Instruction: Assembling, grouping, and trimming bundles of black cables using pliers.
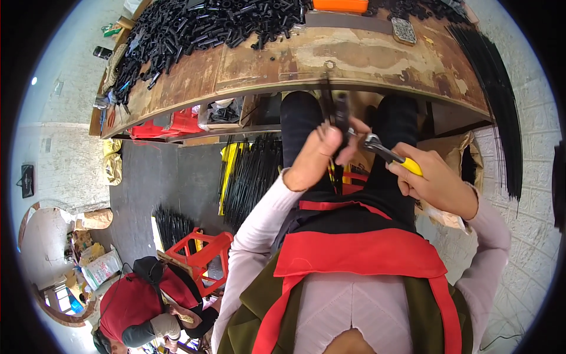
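Above my lap, my left hand (pixel 318 147) is closed around a dark bundle of black rods (pixel 341 115), which stick up past the fingers and are blurred by motion. Its fingertips reach toward the metal end of a hand tool (pixel 386 153) with a black-and-yellow handle. My right hand (pixel 433 177) grips that tool by the handle, its head pointing left toward the rods. The tool's exact kind is not clear. Whether its head touches the rods cannot be made out.
A worn wooden bench (pixel 247 68) spans the front, with a heap of black tubular parts (pixel 206 26), an orange tray (pixel 341 5) and a tin of small metal pieces (pixel 403 30). Long black rods (pixel 495 88) hang off its right end. A red stool (pixel 206 253) and another person (pixel 147 301) are lower left.
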{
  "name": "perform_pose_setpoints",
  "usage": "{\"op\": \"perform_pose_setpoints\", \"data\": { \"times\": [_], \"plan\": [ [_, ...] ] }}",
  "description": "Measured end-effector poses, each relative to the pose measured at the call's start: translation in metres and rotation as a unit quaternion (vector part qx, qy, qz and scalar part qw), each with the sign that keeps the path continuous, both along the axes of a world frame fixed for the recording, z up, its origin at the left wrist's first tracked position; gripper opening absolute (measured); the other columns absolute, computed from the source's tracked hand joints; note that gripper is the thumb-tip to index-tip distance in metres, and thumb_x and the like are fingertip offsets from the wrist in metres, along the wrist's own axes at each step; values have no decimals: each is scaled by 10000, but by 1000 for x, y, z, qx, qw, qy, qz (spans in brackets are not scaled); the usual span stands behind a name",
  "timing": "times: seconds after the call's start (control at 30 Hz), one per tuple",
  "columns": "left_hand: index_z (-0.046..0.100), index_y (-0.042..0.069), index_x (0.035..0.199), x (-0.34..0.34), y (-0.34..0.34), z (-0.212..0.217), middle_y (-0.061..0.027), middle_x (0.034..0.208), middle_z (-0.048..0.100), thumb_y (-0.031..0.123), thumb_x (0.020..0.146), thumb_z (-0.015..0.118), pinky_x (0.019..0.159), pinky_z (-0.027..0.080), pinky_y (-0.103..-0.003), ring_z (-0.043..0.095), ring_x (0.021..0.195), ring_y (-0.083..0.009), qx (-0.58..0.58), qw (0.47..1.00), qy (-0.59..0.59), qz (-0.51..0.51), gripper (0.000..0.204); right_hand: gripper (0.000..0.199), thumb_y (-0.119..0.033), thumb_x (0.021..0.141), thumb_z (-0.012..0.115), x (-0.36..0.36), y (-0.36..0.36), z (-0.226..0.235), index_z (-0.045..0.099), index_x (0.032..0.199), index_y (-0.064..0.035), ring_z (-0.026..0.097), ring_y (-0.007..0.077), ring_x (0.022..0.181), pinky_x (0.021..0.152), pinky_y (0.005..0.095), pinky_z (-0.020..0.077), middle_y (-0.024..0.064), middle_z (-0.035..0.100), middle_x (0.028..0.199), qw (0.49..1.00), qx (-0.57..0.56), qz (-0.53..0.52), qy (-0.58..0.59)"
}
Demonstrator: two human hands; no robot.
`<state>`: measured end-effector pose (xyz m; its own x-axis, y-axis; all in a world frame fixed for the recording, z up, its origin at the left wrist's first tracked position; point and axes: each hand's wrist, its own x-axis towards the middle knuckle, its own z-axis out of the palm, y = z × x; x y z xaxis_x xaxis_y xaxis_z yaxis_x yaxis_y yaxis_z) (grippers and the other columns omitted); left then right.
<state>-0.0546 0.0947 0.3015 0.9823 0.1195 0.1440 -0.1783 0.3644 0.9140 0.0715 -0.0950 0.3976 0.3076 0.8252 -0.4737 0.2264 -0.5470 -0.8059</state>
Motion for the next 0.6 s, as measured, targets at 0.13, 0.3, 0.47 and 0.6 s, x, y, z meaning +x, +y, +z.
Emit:
{"op": "perform_pose_setpoints", "data": {
  "times": [0.13, 0.3, 0.47, 0.6],
  "plan": [
    [533, 19, 1122, -5, 2, 0, 20, 685, 461, 579, 999, 379, 599, 338, -229, 384, 624, -68, 10, 1000, -7, -18, 593, 298, -211, 995, 511, -3, 2, 3, 537, 1224, -22, 513, 93, 524, 505, 255, 399, 30, 609, 673, 999, -15, 24, 30],
    [540, 6, 1113, 1, -2, 2, 20, 686, 462, 561, 1006, 379, 621, 347, -237, 396, 637, -81, 5, 999, -18, -33, 587, 389, -215, 1016, 487, 3, -9, -25, 466, 1355, -25, 605, 113, 679, 661, 244, 482, 56, 646, 808, 979, 88, 3, 186],
    [551, 0, 1099, -1, -2, 1, 21, 684, 452, 551, 1010, 382, 610, 342, -236, 398, 643, -85, 14, 1000, -2, -28, 583, 286, -258, 1031, 458, 21, 5, 14, 539, 1128, -2, 603, 120, 613, 602, 248, 481, 53, 611, 706, 977, -52, 81, 190],
    [543, 4, 1123, -6, -6, 6, 21, 687, 435, 515, 1019, 399, 597, 331, -235, 379, 636, -87, 45, 999, 17, 11, 541, 340, -305, 1032, 448, 21, 18, 27, 547, 922, 1, 586, 123, 541, 550, 262, 491, 51, 575, 624, 971, -146, 86, 169]
  ]
}}
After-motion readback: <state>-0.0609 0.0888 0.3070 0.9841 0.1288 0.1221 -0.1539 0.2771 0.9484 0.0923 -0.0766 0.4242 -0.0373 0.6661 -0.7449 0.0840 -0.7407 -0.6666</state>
